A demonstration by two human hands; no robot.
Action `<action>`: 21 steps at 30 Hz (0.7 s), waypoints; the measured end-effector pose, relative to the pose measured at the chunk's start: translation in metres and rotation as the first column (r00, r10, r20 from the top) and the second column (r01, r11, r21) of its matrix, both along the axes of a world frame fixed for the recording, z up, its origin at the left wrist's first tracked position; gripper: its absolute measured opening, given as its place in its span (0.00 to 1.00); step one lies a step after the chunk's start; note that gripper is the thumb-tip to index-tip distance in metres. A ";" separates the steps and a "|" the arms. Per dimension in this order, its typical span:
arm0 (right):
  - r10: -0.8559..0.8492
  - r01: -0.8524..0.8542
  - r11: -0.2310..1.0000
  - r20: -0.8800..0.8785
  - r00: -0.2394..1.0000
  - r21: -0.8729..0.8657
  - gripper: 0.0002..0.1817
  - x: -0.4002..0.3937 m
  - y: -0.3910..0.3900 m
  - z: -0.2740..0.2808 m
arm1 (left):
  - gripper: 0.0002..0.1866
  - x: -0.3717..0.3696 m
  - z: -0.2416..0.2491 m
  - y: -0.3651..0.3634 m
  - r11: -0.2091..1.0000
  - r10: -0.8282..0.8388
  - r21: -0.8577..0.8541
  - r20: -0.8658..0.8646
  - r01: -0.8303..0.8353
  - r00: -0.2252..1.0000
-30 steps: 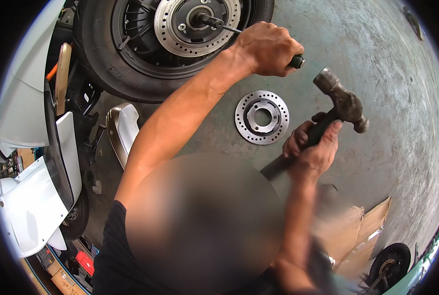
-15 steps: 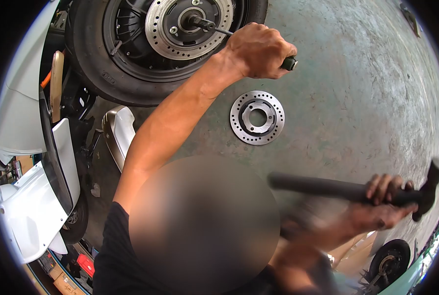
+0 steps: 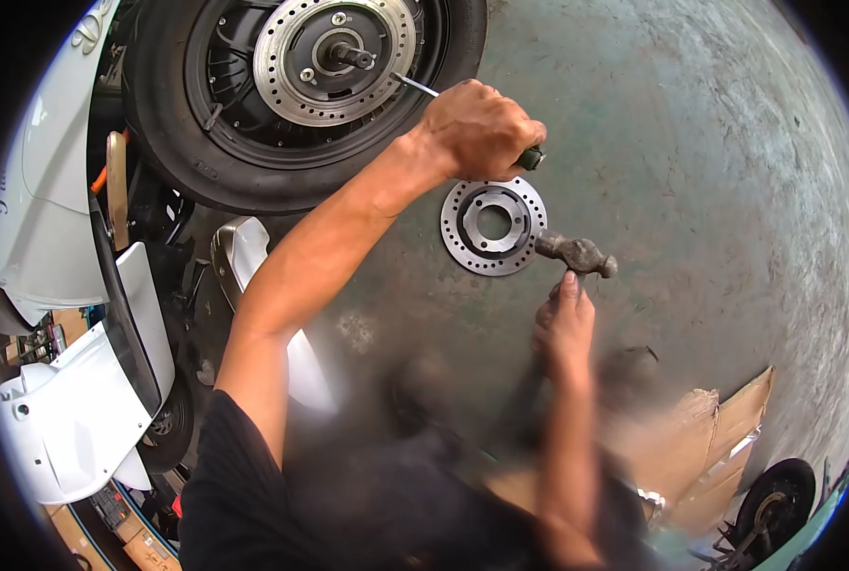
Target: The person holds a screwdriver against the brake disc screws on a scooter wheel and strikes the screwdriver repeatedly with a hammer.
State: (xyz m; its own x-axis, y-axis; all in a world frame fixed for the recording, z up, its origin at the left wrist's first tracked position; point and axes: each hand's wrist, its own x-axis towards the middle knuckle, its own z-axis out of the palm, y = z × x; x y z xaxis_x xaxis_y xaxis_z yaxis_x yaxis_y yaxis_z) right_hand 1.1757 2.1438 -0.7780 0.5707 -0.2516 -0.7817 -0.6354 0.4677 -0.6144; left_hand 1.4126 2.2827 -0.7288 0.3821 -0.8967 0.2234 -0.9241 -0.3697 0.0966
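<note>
My left hand [image 3: 481, 133] is wrapped round the dark green handle of a screwdriver [image 3: 532, 158]. The thin metal shaft points left, its tip at the right side of the drilled brake disc [image 3: 270, 57] mounted on the large wheel [image 3: 158, 133]. My right hand [image 3: 565, 328] grips a ball-peen hammer [image 3: 576, 253] close below its steel head, thumb along the shaft; the rest of the handle is mostly hidden. Flat on the floor, a loose brake disc [image 3: 456, 228] lies between the left hand and the hammer head, which overlaps its right edge in this view.
White body panels [image 3: 72, 419] stand along the left, with a small silver-white panel [image 3: 245, 249] on the floor nearer the wheel. Cardboard [image 3: 672, 438] and a small black wheel [image 3: 771, 509] are at the lower right. The floor [image 3: 691, 190] is grey-green concrete.
My right hand has swung the hammer in from the far right to beside the loose disc. My left hand keeps the screwdriver against the wheel's disc area; the whole view has shifted slightly.
</note>
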 end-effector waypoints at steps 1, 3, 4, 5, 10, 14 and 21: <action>0.032 -0.033 0.999 -0.004 0.999 -0.008 0.22 -0.007 0.002 -0.004 | 0.09 0.001 -0.001 -0.001 0.999 0.007 -0.037 -0.007 -0.007 1.000; 0.071 -0.071 0.997 -0.003 0.997 -0.003 0.24 -0.013 0.008 -0.009 | 0.09 0.004 -0.002 -0.002 0.997 0.015 -0.077 -0.015 -0.016 1.000; 0.074 -0.074 0.997 -0.006 0.997 -0.002 0.24 -0.015 0.010 -0.009 | 0.09 0.006 -0.001 0.000 0.997 0.044 -0.060 -0.010 -0.045 0.999; 0.101 -0.101 0.995 -0.002 0.995 -0.014 0.24 -0.016 0.014 -0.008 | 0.08 0.008 -0.001 0.001 0.997 0.071 -0.042 -0.004 -0.071 0.997; 0.158 -0.157 0.986 0.024 0.987 -0.046 0.25 -0.013 0.021 -0.008 | 0.07 0.016 0.008 0.004 0.991 0.081 -0.112 0.023 -0.078 0.996; 0.149 -0.148 0.988 0.012 0.989 -0.050 0.25 -0.010 0.024 -0.001 | 0.07 0.023 0.013 0.002 0.982 0.111 -0.158 0.045 -0.102 0.993; 0.111 -0.112 0.993 -0.013 0.994 -0.036 0.25 -0.009 0.026 0.004 | 0.08 0.026 0.015 0.005 0.982 0.131 -0.145 0.052 -0.123 0.990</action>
State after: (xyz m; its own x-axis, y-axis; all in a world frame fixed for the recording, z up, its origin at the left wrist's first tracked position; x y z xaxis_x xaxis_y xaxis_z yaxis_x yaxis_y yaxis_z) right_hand 1.1669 2.1697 -0.7744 0.5882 -0.2150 -0.7796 -0.6892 0.3711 -0.6223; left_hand 1.4384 2.2873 -0.7143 0.4728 -0.7995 0.3705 -0.8762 -0.4712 0.1012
